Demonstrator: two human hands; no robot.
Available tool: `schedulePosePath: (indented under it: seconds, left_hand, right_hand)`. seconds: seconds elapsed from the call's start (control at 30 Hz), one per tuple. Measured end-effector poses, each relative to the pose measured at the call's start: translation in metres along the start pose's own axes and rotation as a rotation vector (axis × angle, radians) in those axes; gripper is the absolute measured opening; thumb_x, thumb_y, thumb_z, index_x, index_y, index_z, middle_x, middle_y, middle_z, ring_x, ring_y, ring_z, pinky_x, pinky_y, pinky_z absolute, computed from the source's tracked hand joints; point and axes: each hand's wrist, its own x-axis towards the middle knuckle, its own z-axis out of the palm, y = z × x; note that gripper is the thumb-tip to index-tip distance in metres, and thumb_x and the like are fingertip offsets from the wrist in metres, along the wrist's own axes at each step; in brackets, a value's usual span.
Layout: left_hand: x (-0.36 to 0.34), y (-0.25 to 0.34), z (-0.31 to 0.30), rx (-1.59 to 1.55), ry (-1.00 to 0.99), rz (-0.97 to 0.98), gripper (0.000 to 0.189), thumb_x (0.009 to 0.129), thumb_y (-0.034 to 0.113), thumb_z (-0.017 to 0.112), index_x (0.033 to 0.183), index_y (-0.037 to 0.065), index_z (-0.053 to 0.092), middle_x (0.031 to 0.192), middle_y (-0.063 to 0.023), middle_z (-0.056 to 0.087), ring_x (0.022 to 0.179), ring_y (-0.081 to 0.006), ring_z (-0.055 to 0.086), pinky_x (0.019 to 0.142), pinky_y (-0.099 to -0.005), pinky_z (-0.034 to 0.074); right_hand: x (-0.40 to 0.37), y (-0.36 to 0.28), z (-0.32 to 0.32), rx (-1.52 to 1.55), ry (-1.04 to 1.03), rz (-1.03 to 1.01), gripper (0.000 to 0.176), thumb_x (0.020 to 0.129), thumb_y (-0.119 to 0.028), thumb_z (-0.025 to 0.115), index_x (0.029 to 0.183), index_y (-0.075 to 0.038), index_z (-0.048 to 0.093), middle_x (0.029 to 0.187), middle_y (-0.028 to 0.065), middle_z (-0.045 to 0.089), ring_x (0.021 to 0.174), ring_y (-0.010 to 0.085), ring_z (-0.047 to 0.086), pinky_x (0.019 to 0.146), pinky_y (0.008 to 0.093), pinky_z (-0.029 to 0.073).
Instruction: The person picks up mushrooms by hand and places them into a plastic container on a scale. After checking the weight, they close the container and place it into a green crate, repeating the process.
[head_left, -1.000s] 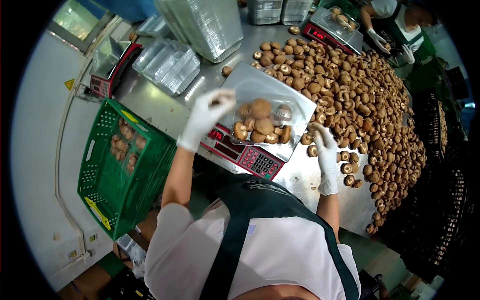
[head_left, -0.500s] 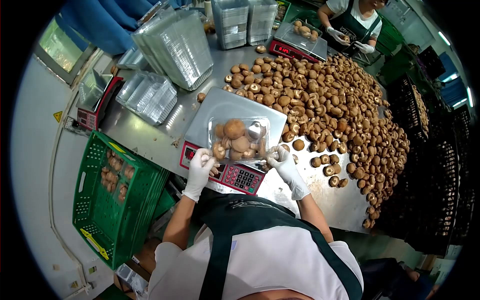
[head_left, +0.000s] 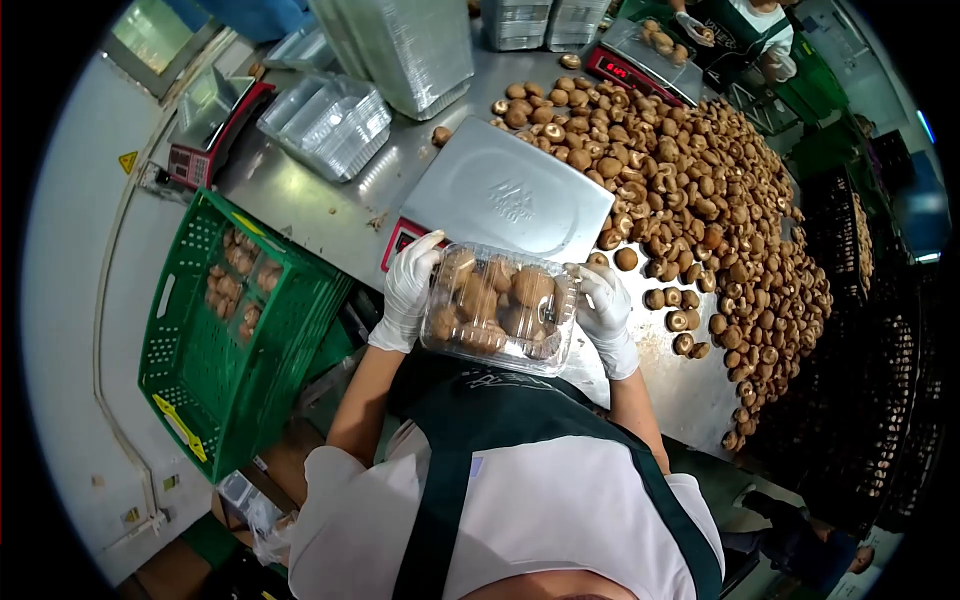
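A clear plastic clamshell box (head_left: 498,348) full of brown mushrooms is held up close in front of my apron. My left hand (head_left: 408,290), in a white glove, grips its left end. My right hand (head_left: 606,312), gloved too, has hold of the right end. The box's lid looks closed over the mushrooms. Behind it lies the bare steel plate of a red scale (head_left: 510,195), with the scale's keypad hidden by the box. Loose mushrooms (head_left: 680,190) are heaped on the table to the right of the scale.
A green crate (head_left: 215,330) with several packed boxes (head_left: 240,280) stands at the left. Stacked clear trays (head_left: 330,125) and a tall stack of plastic lids (head_left: 400,50) are at the back left. Another red scale (head_left: 215,130) sits there. A co-worker (head_left: 745,40) stands across the table.
The mushroom box has come off the scale plate toward my body, tilted up in both hands. My view has shifted, and the scale plate is now bare.
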Motion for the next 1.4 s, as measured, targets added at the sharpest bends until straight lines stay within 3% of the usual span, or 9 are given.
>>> schedulePosePath:
  seconds: [0.47, 0.53, 0.63, 0.67, 0.73, 0.87, 0.93, 1.2, 1.4]
  left_hand:
    - [-0.033, -0.018, -0.046, -0.681, 0.108, -0.605, 0.061, 0.087, 0.038, 0.058, 0.132, 0.001, 0.040, 0.136, -0.0153, 0.042, 0.129, -0.0262, 0.038, 0.108, -0.0372, 0.028]
    - [-0.034, -0.010, -0.058, -0.788, 0.065, -0.467, 0.057, 0.090, 0.032, 0.053, 0.135, 0.000, 0.038, 0.138, -0.0149, 0.040, 0.133, -0.0248, 0.033, 0.110, -0.0373, 0.024]
    - [-0.049, -0.023, -0.048, -0.739, 0.007, -0.269, 0.056, 0.083, 0.020, 0.064, 0.133, 0.005, 0.044, 0.139, -0.0142, 0.041, 0.134, -0.0266, 0.032, 0.111, -0.0392, 0.023]
    - [-0.084, -0.038, -0.031, -0.091, 0.163, -0.057, 0.054, 0.078, 0.017, 0.070, 0.127, 0.008, 0.050, 0.138, -0.0128, 0.042, 0.132, -0.0269, 0.035, 0.108, -0.0412, 0.028]
    - [-0.080, -0.018, -0.058, -1.642, 0.257, -0.633, 0.038, 0.077, 0.015, 0.070, 0.112, 0.007, 0.058, 0.127, -0.0127, 0.051, 0.125, -0.0264, 0.043, 0.102, -0.0416, 0.036]
    - [-0.118, -0.078, -0.095, -1.832, 0.594, -0.706, 0.040, 0.085, 0.030, 0.062, 0.114, 0.004, 0.054, 0.092, -0.0077, 0.062, 0.090, -0.0199, 0.061, 0.084, -0.0354, 0.048]
    - [-0.115, -0.087, -0.163, -1.386, 0.860, -1.229, 0.036, 0.089, 0.035, 0.056, 0.109, 0.006, 0.057, 0.094, -0.0079, 0.061, 0.086, -0.0187, 0.062, 0.078, -0.0340, 0.052]
    - [-0.242, -0.235, -0.346, -0.563, 0.985, -1.425, 0.051, 0.083, 0.040, 0.065, 0.106, -0.006, 0.060, 0.101, -0.0101, 0.063, 0.082, -0.0188, 0.063, 0.071, -0.0282, 0.053]
    - [-0.343, -0.333, -0.324, 0.157, 0.436, -1.761, 0.083, 0.073, 0.046, 0.070, 0.133, -0.004, 0.043, 0.130, -0.0212, 0.050, 0.122, -0.0302, 0.048, 0.100, -0.0338, 0.037]
  right_hand:
    - [0.023, -0.032, 0.073, 0.334, -0.059, 0.123, 0.026, 0.069, 0.008, 0.068, 0.090, -0.002, 0.057, 0.086, 0.0117, 0.062, 0.075, 0.0235, 0.063, 0.064, 0.0298, 0.050]
    - [0.017, -0.047, 0.078, 0.517, -0.306, 0.551, 0.033, 0.071, 0.004, 0.067, 0.102, -0.001, 0.058, 0.093, 0.0119, 0.063, 0.083, 0.0240, 0.063, 0.070, 0.0314, 0.050]
    - [-0.030, -0.028, 0.116, 0.646, -0.568, 0.138, 0.055, 0.075, -0.007, 0.070, 0.126, -0.003, 0.048, 0.115, 0.0121, 0.060, 0.104, 0.0233, 0.059, 0.089, 0.0357, 0.048]
    - [-0.020, -0.038, 0.128, 0.665, -0.581, 0.111, 0.055, 0.075, -0.007, 0.070, 0.126, -0.003, 0.048, 0.115, 0.0121, 0.060, 0.104, 0.0233, 0.059, 0.089, 0.0357, 0.048]
    - [0.011, -0.081, 0.143, 0.925, -0.722, 0.787, 0.052, 0.074, -0.014, 0.076, 0.121, -0.002, 0.055, 0.113, 0.0101, 0.062, 0.102, 0.0196, 0.061, 0.089, 0.0330, 0.049]
    - [0.052, -0.123, 0.173, 1.036, -0.869, 0.717, 0.017, 0.082, -0.003, 0.067, 0.097, 0.001, 0.061, 0.097, 0.0068, 0.068, 0.087, 0.0096, 0.061, 0.079, 0.0236, 0.048]
    - [0.059, -0.131, 0.183, 1.064, -0.891, 0.747, 0.009, 0.086, -0.002, 0.063, 0.094, 0.002, 0.061, 0.097, 0.0070, 0.067, 0.083, 0.0068, 0.059, 0.078, 0.0216, 0.048]
    - [0.047, -0.118, 0.198, 0.897, -0.988, 0.927, 0.008, 0.089, -0.002, 0.058, 0.093, 0.002, 0.063, 0.087, 0.0058, 0.067, 0.073, 0.0075, 0.060, 0.067, 0.0206, 0.048]
    - [0.041, -0.116, 0.187, 0.874, -0.919, 1.116, 0.009, 0.091, -0.006, 0.057, 0.092, 0.002, 0.061, 0.094, 0.0095, 0.067, 0.074, 0.0114, 0.059, 0.074, 0.0247, 0.049]
